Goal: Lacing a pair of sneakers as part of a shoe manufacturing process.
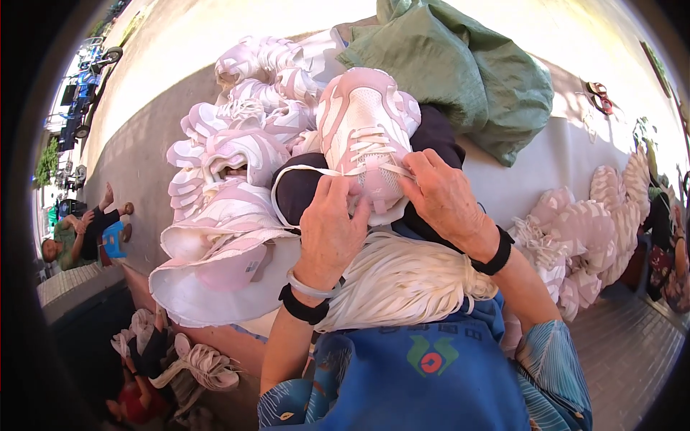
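Observation:
On my lap rests a pink and white sneaker upper [370,115], its toe pointing away from me and white lacing crossing its middle. My left hand [333,226] pinches a white shoelace [305,169] at the left of the tongue, and a loop of it hangs down on that side. Across from it, my right hand [447,201] grips the lace's other side between thumb and forefinger. Below the upper, a thick bundle of white laces [410,276] lies over my lap, above a blue apron [424,381].
Heaped pink and white uppers [244,154] stand close at left; another pile [575,237] lies at right. A green sack [460,72] sits ahead. Other people work nearby: one sits at far left [75,237], another at lower left [136,395]. Sandals [600,98] lie at far right.

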Demonstrator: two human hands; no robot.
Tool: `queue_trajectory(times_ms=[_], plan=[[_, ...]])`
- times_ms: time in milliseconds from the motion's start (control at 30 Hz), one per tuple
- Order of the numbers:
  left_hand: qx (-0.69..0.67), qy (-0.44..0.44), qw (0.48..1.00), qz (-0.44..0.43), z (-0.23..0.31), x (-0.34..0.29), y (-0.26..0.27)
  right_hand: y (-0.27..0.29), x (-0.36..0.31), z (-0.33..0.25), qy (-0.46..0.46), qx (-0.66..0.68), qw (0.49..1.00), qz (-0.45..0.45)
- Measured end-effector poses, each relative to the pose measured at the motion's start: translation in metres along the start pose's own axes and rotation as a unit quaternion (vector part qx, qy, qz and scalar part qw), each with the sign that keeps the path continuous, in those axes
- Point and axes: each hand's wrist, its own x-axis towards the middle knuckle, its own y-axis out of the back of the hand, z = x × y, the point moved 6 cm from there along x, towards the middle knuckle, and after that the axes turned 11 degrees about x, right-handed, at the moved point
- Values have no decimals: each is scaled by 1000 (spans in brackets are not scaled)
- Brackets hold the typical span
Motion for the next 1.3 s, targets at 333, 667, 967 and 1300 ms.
queue_trajectory(times_ms=[333,667,967,1300], plan=[[-5,-4,999,51,-8,14,-3,-2,8,-8,37,-35,998,24],[-24,-32,993,109,-19,23,-6,19,9,-1,58,-64,995,-42],[-28,-31,997,71,-18,32,-9,21,9,8,67,-99,991,-67],[-33,-53,995,78,-22,38,-14,-9,28,-9,44,-34,998,-31]])
